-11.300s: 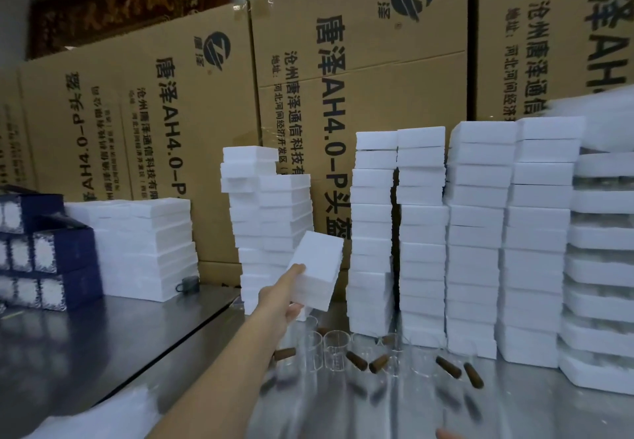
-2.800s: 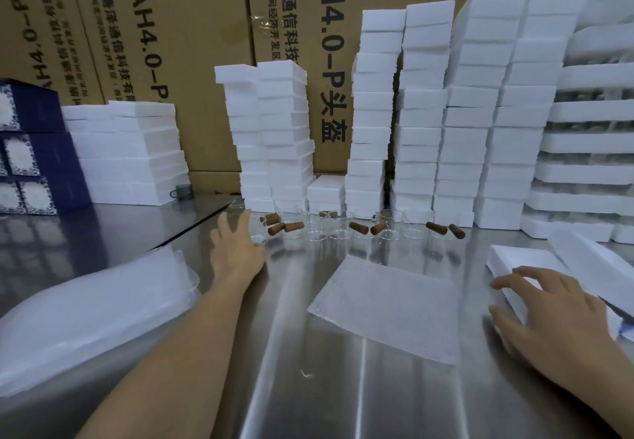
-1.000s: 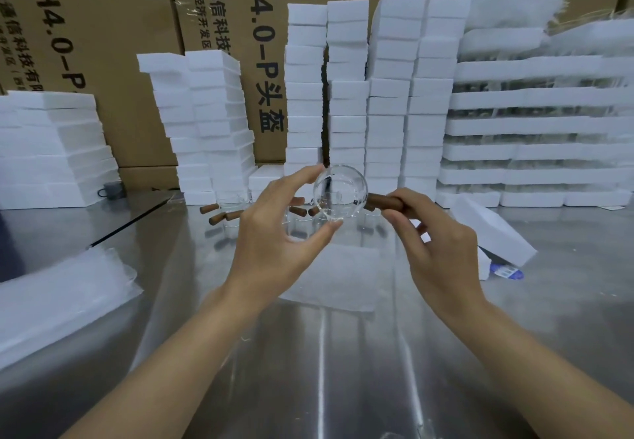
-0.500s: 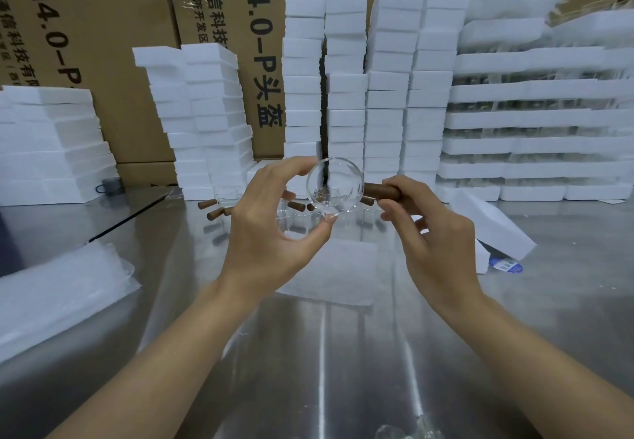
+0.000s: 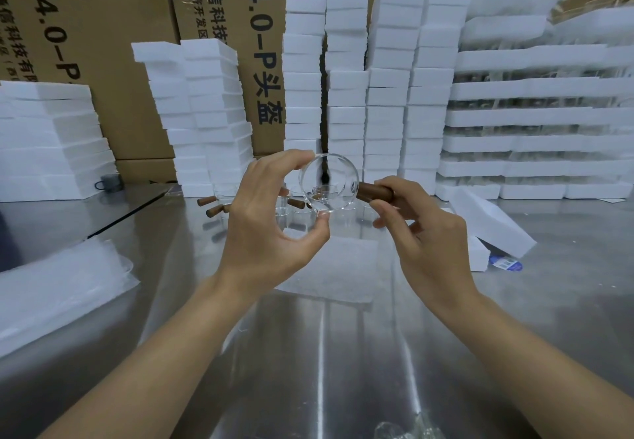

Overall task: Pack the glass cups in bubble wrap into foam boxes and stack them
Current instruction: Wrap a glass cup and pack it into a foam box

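Fingers [image 5: 291,159] of the left hand [image 5: 271,233] pinch the rim of the clear, round glass cup [image 5: 328,183], held in the air. The right hand [image 5: 429,243] grips its brown wooden handle [image 5: 374,193]. Below lies a frosted bubble wrap sheet [image 5: 343,267] on the smooth steel worktop [image 5: 326,353], bare toward its near edge. Blocky white foam boxes [image 5: 346,78] wall the far edge.

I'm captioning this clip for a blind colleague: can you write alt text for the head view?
Two bare hands hold a clear glass cup above a steel table: the left hand pinches its rim, the right hand grips its brown handle. A bubble wrap sheet lies beneath, more cups stand behind, and stacks of white foam boxes line cardboard cartons.
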Demonstrator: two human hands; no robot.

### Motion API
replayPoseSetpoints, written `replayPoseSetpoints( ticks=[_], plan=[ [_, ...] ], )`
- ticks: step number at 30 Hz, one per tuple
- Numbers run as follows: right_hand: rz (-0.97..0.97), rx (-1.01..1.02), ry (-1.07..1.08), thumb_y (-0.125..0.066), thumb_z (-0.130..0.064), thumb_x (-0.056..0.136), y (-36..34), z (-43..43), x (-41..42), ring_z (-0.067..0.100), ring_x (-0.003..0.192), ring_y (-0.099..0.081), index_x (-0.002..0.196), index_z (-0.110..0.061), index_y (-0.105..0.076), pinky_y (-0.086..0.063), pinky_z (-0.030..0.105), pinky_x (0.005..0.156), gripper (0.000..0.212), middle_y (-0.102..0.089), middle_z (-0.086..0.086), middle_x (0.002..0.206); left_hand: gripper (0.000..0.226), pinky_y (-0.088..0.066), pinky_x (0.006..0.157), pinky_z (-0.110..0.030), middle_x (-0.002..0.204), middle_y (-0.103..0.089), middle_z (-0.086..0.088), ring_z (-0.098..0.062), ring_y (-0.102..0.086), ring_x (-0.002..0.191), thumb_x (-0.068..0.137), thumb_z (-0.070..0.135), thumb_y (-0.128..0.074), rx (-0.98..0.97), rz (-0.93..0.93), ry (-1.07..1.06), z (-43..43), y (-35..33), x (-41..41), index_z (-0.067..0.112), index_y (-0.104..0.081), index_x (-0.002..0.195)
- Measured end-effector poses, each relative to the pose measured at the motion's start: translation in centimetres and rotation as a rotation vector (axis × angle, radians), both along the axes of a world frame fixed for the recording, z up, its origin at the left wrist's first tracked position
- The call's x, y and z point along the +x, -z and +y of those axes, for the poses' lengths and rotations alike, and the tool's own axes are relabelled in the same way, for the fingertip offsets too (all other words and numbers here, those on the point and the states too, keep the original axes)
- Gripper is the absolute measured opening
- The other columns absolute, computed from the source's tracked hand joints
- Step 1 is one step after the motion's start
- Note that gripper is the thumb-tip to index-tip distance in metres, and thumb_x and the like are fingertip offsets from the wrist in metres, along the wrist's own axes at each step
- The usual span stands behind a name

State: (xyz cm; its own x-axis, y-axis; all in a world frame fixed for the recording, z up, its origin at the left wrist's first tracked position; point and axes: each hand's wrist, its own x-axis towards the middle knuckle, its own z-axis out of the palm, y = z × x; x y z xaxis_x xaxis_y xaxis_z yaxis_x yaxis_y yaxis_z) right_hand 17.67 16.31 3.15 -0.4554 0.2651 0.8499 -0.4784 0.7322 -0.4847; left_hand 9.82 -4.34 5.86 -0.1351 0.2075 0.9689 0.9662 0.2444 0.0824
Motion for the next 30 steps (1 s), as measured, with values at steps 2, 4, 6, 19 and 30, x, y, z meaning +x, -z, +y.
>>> replayPoseSetpoints(
  ticks=[2, 4, 6, 19, 30],
  plan=[
    [0.004, 0.008, 0.003, -0.057, -0.049, 0.102, 0.0, -0.1, 0.0, 0.001, 0.085, -0.074, 0.121, -0.041, -0.061, -0.055, 0.025, 0.068, 0.021, -0.07, -0.03, 0.107, 0.066, -0.057, 0.09, -0.033, 0.134, -0.065, -0.008, -0.024, -0.062, 0.122, 0.077, 0.005, -0.089, -0.001, 0.002, -0.001, 0.0, 0.0, 0.0, 0.0, -0.062, 0.136],
    [0.007, 0.012, 0.004, -0.058, -0.047, 0.103, -0.1, -0.1, 0.1, 0.0, 0.084, -0.074, 0.121, -0.04, -0.061, -0.055, 0.025, 0.068, 0.02, -0.07, -0.031, 0.108, 0.065, -0.056, 0.09, -0.034, 0.134, -0.065, -0.008, -0.024, -0.062, 0.122, 0.077, 0.005, -0.088, -0.004, 0.001, -0.004, 0.0, 0.0, 0.1, -0.001, -0.062, 0.136],
    [0.004, 0.003, -0.01, -0.06, -0.045, 0.103, -0.1, -0.2, 0.1, 0.001, 0.084, -0.074, 0.12, -0.041, -0.062, -0.055, 0.024, 0.067, 0.018, -0.07, -0.03, 0.107, 0.066, -0.056, 0.091, -0.033, 0.134, -0.065, -0.008, -0.025, -0.062, 0.122, 0.077, 0.005, -0.088, -0.004, 0.001, -0.009, -0.1, 0.0, 0.1, 0.0, -0.062, 0.136],
    [-0.141, -0.348, -0.257, -0.045, -0.045, 0.11, -1.0, -2.1, 1.1, 0.017, 0.067, -0.07, 0.095, -0.02, -0.072, -0.048, 0.023, 0.056, 0.04, -0.075, 0.001, 0.077, 0.079, -0.052, 0.094, -0.025, 0.137, -0.064, -0.002, -0.015, -0.061, 0.124, 0.083, 0.034, -0.091, -0.011, -0.145, 0.063, 0.0, -0.4, 0.8, 0.01, -0.055, 0.149],
    [-0.331, -0.576, -0.479, -0.046, -0.058, 0.106, -1.7, -2.6, 1.1, 0.018, 0.048, -0.055, 0.065, -0.024, -0.07, -0.046, 0.021, 0.049, 0.058, -0.066, 0.014, 0.057, 0.064, -0.044, 0.084, -0.012, 0.128, -0.063, 0.003, -0.003, -0.059, 0.106, 0.089, 0.051, -0.08, 0.021, -0.23, -0.009, 0.0, -0.2, 0.5, 0.016, -0.067, 0.141]
  ],
)
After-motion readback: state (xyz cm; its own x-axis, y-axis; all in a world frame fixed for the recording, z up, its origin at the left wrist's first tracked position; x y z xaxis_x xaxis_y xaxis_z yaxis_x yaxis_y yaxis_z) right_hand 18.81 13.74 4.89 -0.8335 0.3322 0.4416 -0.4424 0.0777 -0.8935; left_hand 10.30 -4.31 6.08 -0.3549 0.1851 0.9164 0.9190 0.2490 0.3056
